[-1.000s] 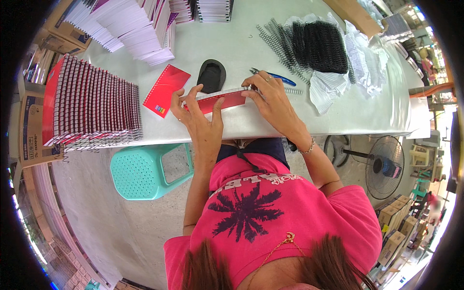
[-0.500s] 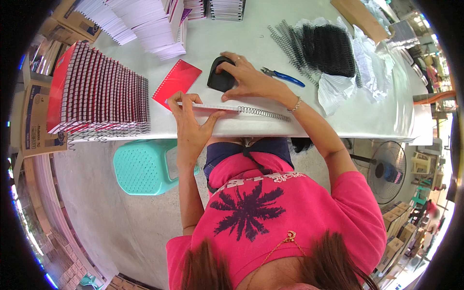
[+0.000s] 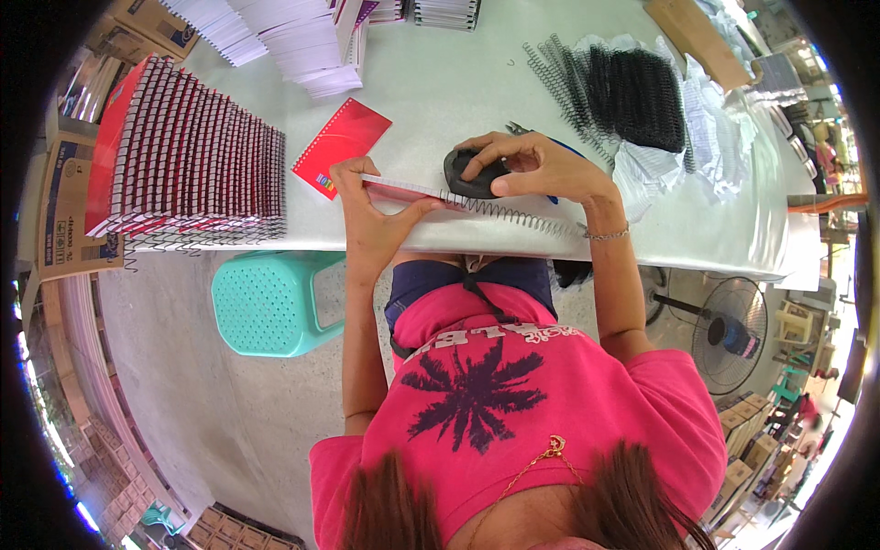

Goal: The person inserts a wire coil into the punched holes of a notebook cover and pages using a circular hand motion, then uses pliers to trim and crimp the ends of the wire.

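Note:
My left hand [image 3: 378, 215] pinches a thin notebook [image 3: 403, 188] on edge above the table, thumb on the near side. A dark wire coil [image 3: 527, 218] runs along its spine and sticks out to the right toward my right wrist. In my right hand [image 3: 550, 170] is a black rounded block [image 3: 472, 174], its exact kind unclear, held against or just above the coil where it meets the notebook. Beyond my left hand lies a red cover sheet [image 3: 344, 142] with punched holes. Pliers [image 3: 516, 128] with blue handles lie partly hidden behind my right hand.
A tall stack of red coil-bound notebooks [image 3: 192, 156] stands at the left table edge. Stacked white pads [image 3: 302, 41] are at the back. Black coils [image 3: 632, 96] lie on crumpled paper [image 3: 720, 119] at right. Below are a teal stool [image 3: 266, 307] and a fan [image 3: 729, 335].
My right hand has moved right and nearer with the black block, from beyond the notebook to the coil. The notebook's right end now tilts nearer to me; the pliers are more covered.

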Tool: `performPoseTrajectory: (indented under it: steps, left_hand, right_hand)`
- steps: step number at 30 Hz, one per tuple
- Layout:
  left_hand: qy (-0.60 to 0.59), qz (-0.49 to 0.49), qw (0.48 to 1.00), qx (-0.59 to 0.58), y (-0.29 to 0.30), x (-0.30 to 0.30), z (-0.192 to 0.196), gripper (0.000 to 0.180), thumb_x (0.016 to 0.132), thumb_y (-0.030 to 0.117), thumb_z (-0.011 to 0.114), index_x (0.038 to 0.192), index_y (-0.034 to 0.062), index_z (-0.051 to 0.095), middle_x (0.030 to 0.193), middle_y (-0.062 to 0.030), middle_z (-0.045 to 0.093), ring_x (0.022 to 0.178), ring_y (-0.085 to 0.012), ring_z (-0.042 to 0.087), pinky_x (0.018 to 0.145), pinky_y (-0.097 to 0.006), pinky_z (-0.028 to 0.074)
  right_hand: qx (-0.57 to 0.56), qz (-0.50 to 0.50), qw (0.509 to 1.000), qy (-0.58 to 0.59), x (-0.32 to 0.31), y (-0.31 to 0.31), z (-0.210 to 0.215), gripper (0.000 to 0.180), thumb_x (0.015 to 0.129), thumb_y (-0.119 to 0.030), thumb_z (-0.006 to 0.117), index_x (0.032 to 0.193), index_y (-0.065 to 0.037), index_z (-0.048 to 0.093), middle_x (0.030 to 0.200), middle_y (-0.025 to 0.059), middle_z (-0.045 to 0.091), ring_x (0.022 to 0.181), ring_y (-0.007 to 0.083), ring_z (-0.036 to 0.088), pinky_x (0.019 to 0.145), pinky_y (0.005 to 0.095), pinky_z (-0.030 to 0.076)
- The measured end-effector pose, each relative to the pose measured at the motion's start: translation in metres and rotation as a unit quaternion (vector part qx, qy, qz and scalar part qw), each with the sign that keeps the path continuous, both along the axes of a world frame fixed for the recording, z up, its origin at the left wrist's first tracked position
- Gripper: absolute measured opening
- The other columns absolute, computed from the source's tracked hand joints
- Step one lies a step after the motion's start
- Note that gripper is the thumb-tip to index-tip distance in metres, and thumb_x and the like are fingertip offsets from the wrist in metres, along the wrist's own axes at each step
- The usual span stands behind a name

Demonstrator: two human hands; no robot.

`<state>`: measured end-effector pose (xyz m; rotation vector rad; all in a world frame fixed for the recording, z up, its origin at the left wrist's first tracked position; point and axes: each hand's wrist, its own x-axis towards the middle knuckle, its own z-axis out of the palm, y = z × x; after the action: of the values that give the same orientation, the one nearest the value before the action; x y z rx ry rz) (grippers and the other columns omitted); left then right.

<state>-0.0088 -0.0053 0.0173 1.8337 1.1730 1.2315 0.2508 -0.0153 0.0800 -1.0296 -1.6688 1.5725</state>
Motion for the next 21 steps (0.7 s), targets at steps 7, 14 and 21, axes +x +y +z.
performPoseTrajectory:
  steps: [7, 14, 21]
  left_hand:
    - [0.066, 0.002, 0.998, 0.021, -0.002, -0.002, 0.011, 0.077, 0.057, 0.029, 0.095, 0.108, 0.0015, 0.044, 0.104, -0.0090, 0.038, 0.100, -0.0252, 0.041, 0.088, -0.036, 0.038]
    - [0.078, -0.003, 0.997, 0.024, 0.002, -0.002, 0.009, 0.077, 0.056, 0.028, 0.094, 0.109, 0.0021, 0.045, 0.101, -0.0084, 0.039, 0.098, -0.0255, 0.042, 0.088, -0.036, 0.038]
    - [0.075, -0.013, 0.997, 0.016, 0.002, -0.003, 0.011, 0.074, 0.056, 0.028, 0.094, 0.107, 0.0031, 0.045, 0.101, -0.0082, 0.040, 0.099, -0.0257, 0.043, 0.090, -0.036, 0.039]
  right_hand:
    - [0.006, -0.060, 0.997, -0.051, 0.000, -0.009, -0.001, 0.034, 0.083, -0.033, 0.076, 0.104, -0.006, 0.074, 0.118, 0.0092, 0.064, 0.095, 0.0149, 0.056, 0.082, 0.0252, 0.043]
    - [0.003, -0.131, 0.979, -0.156, -0.014, -0.018, 0.010, 0.034, 0.083, -0.033, 0.076, 0.102, -0.006, 0.074, 0.114, 0.0067, 0.063, 0.096, 0.0131, 0.056, 0.080, 0.0239, 0.042]
    - [0.017, -0.135, 0.981, -0.137, -0.015, -0.027, 0.006, 0.031, 0.085, -0.029, 0.076, 0.105, -0.004, 0.073, 0.105, 0.0070, 0.066, 0.098, 0.0152, 0.058, 0.086, 0.0269, 0.045]
